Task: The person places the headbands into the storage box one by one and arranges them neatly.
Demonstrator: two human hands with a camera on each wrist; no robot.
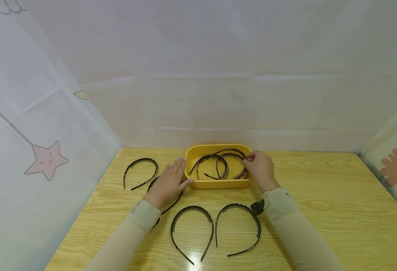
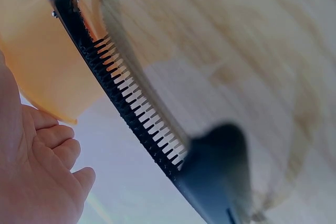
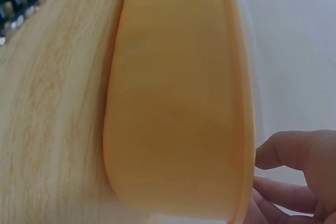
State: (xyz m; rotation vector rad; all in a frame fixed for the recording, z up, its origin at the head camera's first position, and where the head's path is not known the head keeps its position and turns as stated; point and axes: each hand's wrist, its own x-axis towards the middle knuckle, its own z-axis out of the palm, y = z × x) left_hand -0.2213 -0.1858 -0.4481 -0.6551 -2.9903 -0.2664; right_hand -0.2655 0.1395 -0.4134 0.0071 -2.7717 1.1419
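A yellow bin [image 1: 217,184] holds a few black toothed headbands [image 1: 226,165], overlapping and partly leaning on its wall. My right hand [image 1: 261,169] reaches over the bin's right rim, and its curled thumb and fingertips pinch the headband at that end. The rim hides those fingertips in the right wrist view. With fingers extended, my left hand [image 1: 168,182] rests against the bin's left end. Under that hand and wrist lies another headband [image 2: 126,103], partly covered in the head view.
On the wooden table [image 1: 320,210], one headband [image 1: 141,161] lies far left. Two more, a left one [image 1: 191,208] and a right one [image 1: 260,226], lie in front, between my forearms. A pale cloth wall [image 1: 218,94] stands right behind the bin.
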